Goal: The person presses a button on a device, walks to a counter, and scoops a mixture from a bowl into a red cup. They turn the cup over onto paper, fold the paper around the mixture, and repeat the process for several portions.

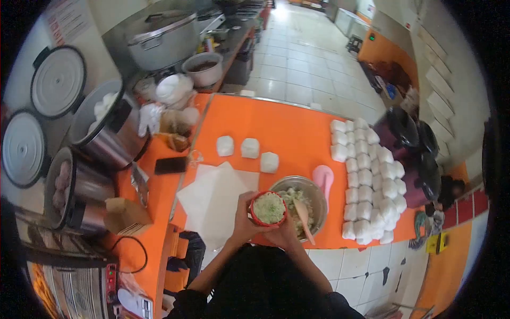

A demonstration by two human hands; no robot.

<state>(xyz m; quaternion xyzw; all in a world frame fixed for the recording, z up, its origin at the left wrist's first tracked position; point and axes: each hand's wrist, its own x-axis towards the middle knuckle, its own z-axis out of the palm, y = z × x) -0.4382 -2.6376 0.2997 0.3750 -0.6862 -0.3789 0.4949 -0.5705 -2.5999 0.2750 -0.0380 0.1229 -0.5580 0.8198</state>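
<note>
A small red cup filled with a pale green chopped mixture is held between both hands at the table's front edge. My left hand wraps its left side, and my right hand closes round its lower right side. Just right of the cup, a metal bowl holds more of the mixture, with a wooden spoon lying in it. Sheets of white paper lie to the left of my left hand. Three white wrapped bundles sit apart beyond the paper and bowl.
Many white bundles are piled at the right, beside dark pots. A pink spoon rest lies behind the bowl. A black phone, a cardboard box and large cookers stand or lie at the left.
</note>
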